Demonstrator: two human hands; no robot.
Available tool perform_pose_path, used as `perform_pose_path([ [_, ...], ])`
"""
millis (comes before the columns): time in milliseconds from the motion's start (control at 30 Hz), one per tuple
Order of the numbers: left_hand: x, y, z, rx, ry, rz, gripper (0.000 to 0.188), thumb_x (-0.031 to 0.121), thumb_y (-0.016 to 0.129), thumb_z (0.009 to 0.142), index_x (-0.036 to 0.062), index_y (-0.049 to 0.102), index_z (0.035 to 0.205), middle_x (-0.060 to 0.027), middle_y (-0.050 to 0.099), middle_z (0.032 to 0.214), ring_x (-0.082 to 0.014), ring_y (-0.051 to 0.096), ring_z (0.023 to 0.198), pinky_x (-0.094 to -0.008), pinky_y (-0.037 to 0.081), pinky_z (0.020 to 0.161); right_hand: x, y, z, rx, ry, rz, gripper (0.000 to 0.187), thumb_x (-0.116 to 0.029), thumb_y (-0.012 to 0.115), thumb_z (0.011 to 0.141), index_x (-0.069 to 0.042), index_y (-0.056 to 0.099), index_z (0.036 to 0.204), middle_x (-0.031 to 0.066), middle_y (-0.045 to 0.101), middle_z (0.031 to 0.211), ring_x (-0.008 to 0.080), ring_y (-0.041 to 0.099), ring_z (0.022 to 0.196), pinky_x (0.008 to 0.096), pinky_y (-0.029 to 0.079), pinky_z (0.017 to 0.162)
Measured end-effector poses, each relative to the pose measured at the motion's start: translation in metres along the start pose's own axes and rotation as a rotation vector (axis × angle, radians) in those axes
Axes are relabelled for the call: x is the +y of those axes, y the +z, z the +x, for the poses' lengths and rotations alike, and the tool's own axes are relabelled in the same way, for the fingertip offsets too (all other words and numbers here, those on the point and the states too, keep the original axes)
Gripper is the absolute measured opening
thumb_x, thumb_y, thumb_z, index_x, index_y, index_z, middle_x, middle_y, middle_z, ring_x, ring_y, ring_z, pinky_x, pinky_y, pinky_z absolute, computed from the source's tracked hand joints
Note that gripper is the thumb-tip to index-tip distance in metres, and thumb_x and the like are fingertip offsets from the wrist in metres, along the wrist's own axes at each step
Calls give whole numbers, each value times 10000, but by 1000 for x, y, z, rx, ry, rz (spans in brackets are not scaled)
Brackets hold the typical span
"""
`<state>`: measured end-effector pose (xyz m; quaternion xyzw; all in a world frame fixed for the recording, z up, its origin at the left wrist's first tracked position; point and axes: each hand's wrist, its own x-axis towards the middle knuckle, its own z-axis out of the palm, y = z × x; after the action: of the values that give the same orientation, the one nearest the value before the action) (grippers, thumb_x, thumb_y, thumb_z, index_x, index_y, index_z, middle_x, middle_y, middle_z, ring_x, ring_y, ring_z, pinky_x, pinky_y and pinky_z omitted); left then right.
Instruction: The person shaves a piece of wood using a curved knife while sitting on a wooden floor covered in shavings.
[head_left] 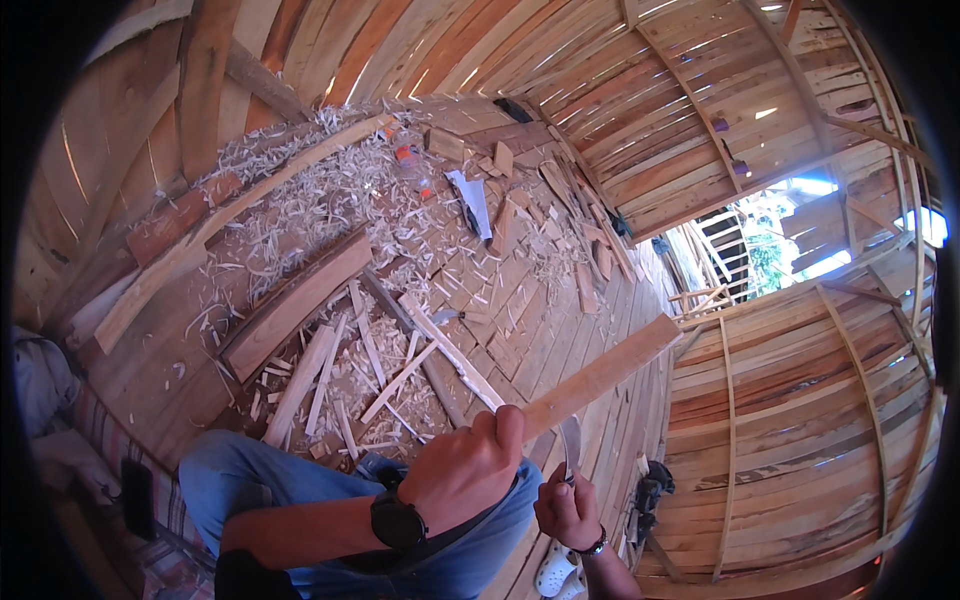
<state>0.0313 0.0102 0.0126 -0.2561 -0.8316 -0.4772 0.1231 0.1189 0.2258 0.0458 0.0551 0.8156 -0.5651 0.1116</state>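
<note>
My left hand (462, 468), with a dark watch on its wrist, is closed round the near end of a flat wooden slat (610, 368). From my fist the slat slants up toward the right. My right hand (568, 512) grips a knife (571, 440), whose handle is mostly hidden in the fingers. Its curved blade points upward and reaches the slat's lower edge, just right of my left fist. Whether the blade touches or cuts into the wood, I cannot tell.
Curled wood shavings (290, 215) cover much of the plank floor (600, 400). Before my knees lie a thick timber piece (300, 300) and several loose strips (300, 385). A long curved board (250, 200) lies at the left. White clogs (558, 572) stand by my right arm.
</note>
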Motion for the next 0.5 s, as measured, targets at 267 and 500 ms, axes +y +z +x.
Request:
perform_pose_path([
  [267,-5,-1,2,18,37,23,203,159,586,875,29,430,874,-110,536,635,-270,602,479,-356,487,400,-18,-7,-1,-98,55,-27,406,-437,433,1002,-65,403,842,2,374,511,79,317,375,252,240,352],
  [500,-8,2,4,45,106,50,204,166,601,870,35,444,865,-97,536,631,-250,592,465,-346,470,384,-28,-18,-10,-249,280,274,446,-474,466,984,-60,401,831,-1,365,519,74,304,379,241,218,335],
])
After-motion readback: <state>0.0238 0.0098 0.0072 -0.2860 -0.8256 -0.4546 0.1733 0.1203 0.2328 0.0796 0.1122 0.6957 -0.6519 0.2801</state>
